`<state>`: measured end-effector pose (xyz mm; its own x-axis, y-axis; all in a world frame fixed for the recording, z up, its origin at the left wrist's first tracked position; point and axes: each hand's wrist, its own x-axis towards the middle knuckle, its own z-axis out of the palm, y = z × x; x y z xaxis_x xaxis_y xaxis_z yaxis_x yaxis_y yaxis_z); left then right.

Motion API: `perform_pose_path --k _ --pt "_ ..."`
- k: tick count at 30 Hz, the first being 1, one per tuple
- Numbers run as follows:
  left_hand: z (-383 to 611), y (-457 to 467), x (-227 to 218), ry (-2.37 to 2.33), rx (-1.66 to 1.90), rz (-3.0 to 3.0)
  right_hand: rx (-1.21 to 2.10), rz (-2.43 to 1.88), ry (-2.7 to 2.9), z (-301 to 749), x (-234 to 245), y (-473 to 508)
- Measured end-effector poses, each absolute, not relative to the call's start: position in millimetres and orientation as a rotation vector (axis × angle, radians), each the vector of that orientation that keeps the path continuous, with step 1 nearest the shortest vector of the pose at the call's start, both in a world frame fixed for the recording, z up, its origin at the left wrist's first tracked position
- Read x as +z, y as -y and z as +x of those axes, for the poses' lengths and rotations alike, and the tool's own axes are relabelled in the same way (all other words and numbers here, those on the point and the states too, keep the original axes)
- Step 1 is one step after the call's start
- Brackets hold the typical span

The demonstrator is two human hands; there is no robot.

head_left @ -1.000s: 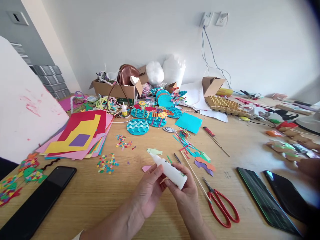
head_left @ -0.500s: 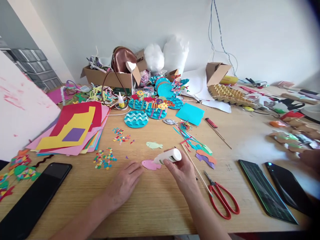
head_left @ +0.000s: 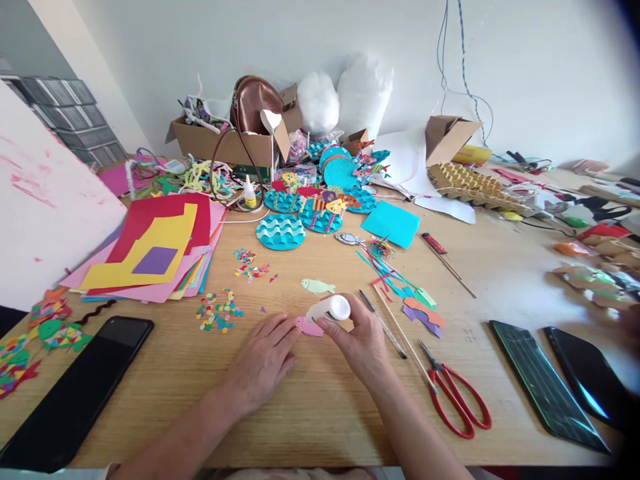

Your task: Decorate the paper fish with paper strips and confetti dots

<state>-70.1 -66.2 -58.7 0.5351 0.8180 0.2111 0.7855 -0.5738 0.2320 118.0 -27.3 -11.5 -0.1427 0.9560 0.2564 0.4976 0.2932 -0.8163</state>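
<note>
My right hand [head_left: 365, 343] is wrapped round a white glue bottle [head_left: 325, 310], tipped nozzle-down over a pink paper fish [head_left: 311, 327]. The bottle hides part of the fish and its own tip. My left hand [head_left: 265, 357] lies flat on the table with its fingertips at the fish's left end. Just behind is a pale green paper fish [head_left: 318, 287]. Loose coloured paper dots [head_left: 220, 312] and small paper scraps [head_left: 253, 271] lie to the left. A pen [head_left: 385, 327] and a thin wooden stick [head_left: 405, 337] rest right of my right hand.
Red-handled scissors [head_left: 457, 393] and phones [head_left: 547, 383] lie at right; another phone [head_left: 83, 387] is at left. Coloured paper sheets [head_left: 150, 253] are stacked behind it. Blue wavy discs [head_left: 280, 232], a glue bottle with yellow label [head_left: 249, 193] and a cardboard box [head_left: 200, 143] stand farther back.
My right hand has tilted the glue bottle further upright and moved it over the pink fish. My left hand has shifted slightly right. The pen beside the stick shows more fully.
</note>
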Motion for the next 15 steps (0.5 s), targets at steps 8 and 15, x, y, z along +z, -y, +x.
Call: perform_pose_path --k 8,15 --pt "-71.3 66.2 -59.2 -1.364 0.522 2.594 0.733 -1.337 1.814 117.1 -11.8 27.6" --pt "-68.8 66.8 -56.0 -1.384 0.496 2.604 0.709 -1.325 1.818 118.0 -11.3 28.3"
